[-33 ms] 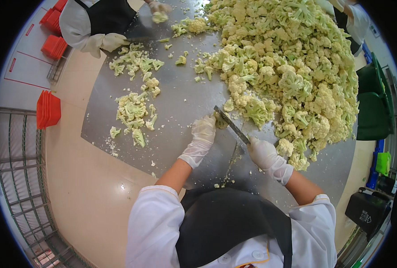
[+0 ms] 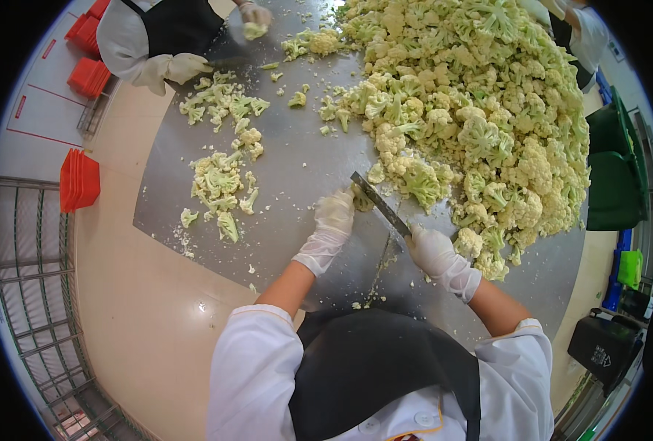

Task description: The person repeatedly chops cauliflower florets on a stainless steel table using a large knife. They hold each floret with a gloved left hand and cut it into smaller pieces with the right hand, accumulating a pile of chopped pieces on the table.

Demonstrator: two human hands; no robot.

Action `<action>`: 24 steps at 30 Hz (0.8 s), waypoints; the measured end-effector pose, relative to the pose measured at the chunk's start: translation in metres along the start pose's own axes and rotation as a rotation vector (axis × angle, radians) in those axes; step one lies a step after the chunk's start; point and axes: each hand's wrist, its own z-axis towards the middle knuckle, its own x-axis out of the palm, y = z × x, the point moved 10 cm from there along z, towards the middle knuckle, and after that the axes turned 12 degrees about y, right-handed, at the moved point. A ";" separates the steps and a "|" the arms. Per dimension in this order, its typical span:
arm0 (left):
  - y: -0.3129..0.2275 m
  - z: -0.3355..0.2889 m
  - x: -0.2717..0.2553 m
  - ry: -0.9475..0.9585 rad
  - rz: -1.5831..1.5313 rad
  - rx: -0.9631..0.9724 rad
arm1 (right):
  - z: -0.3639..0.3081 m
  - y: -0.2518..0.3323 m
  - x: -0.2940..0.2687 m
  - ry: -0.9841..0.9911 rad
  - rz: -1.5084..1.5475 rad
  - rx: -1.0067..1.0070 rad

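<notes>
My right hand (image 2: pixel 435 252), in a pale glove, is closed round the handle of a knife (image 2: pixel 381 203). Its long dark blade slants up to the left, the tip by a cauliflower floret (image 2: pixel 362 198). That floret is in the fingers of my gloved left hand (image 2: pixel 334 213), partly hidden by them and by the blade. Just beyond the blade, the large cauliflower heap (image 2: pixel 481 132) begins. Loose cut florets (image 2: pixel 220 180) lie on the metal table (image 2: pixel 290 158) to the left of my hands.
Across the table at the far left, a co-worker's gloved hand (image 2: pixel 255 13) holds a cauliflower piece over the tabletop. Another person (image 2: pixel 587 37) stands at the far right. Red bins (image 2: pixel 80 180) stand on the left, a green bin (image 2: pixel 617 184) and a black bin (image 2: pixel 602 345) on the right.
The co-worker's hand at the far left has shifted slightly to the left with its cauliflower piece. My own hands and the knife have hardly moved.
</notes>
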 end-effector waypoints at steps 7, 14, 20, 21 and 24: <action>0.009 0.009 0.018 0.138 -0.055 -0.055 | 0.015 0.000 -0.003 -0.012 0.048 -0.051; 0.007 0.009 0.016 0.104 0.017 -0.027 | -0.021 0.009 -0.013 -0.133 0.093 0.021; 0.006 0.009 0.020 0.124 0.118 -0.061 | -0.001 0.007 0.008 0.003 0.123 0.024; 0.001 0.009 0.014 0.076 0.067 -0.002 | 0.008 0.008 0.012 0.030 0.131 0.025; 0.006 0.005 0.001 0.061 -0.065 -0.007 | 0.022 0.008 0.013 0.024 0.204 -0.007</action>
